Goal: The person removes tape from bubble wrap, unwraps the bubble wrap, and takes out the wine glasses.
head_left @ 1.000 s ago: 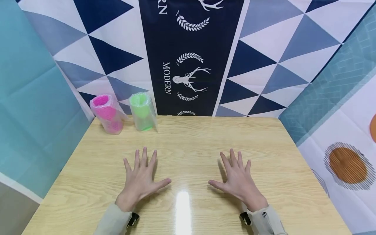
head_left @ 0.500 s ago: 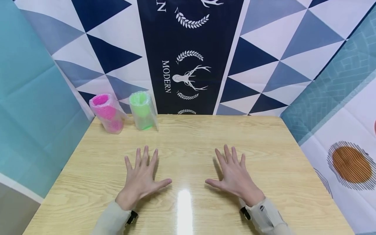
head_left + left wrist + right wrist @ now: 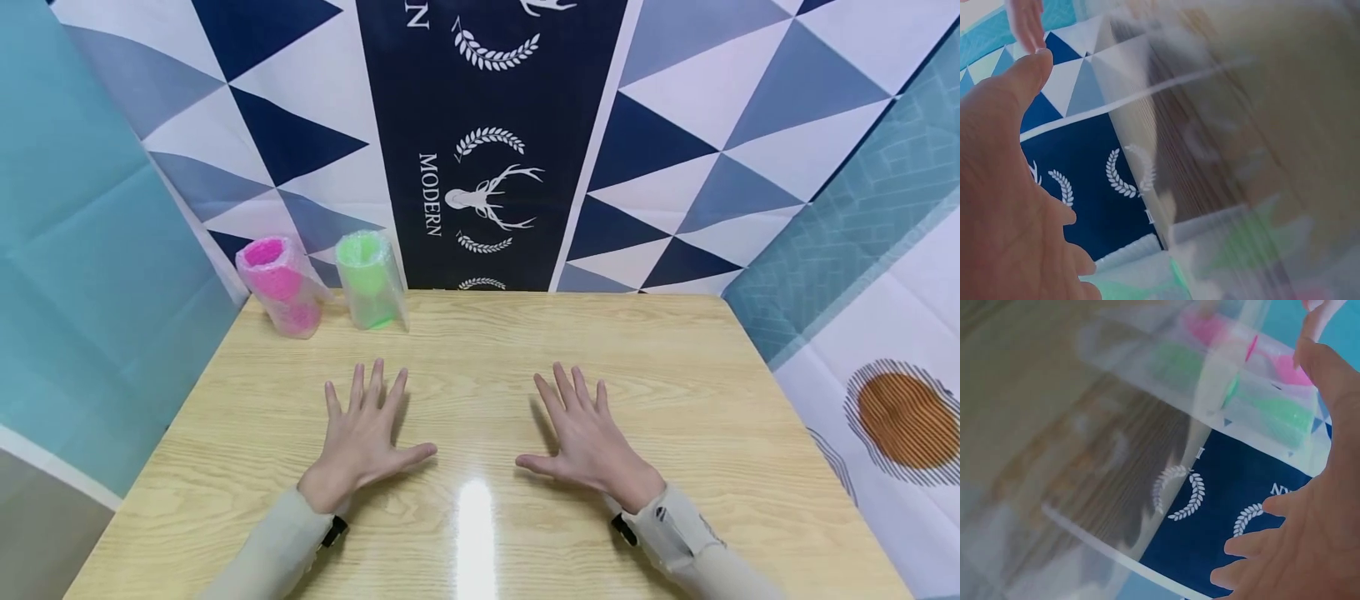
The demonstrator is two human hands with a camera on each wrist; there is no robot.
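Observation:
My left hand (image 3: pixel 356 454) hovers over or rests on the wooden table (image 3: pixel 480 350), palm down, fingers spread and holding nothing. Mirroring it, my right hand (image 3: pixel 592 450) also has its fingers fanned out, thumb pointing inward. Beyond the left hand, at the table's back left, stands a bright pink hollow item (image 3: pixel 279 283) in a clear plastic wrapper, leaning a little. Beside it is a similar green one (image 3: pixel 367 279), wrapped too. In the right wrist view, the green item (image 3: pixel 1282 419) shows past the right hand (image 3: pixel 1310 531). Neither hand touches them.
A patterned cloth (image 3: pixel 480 150) with triangles and a deer print hangs behind the table's back edge. Teal cloth (image 3: pixel 97 233) lines the left side; another cloth with brown circles (image 3: pixel 907 421) hangs at the right. Both sleeves have a dark strap (image 3: pixel 625 530) at the wrist.
My right hand has moved inward, to the left, and slightly forward. The left hand sits slightly higher in the view, which has itself shifted a little. The wrapped items have stayed in place.

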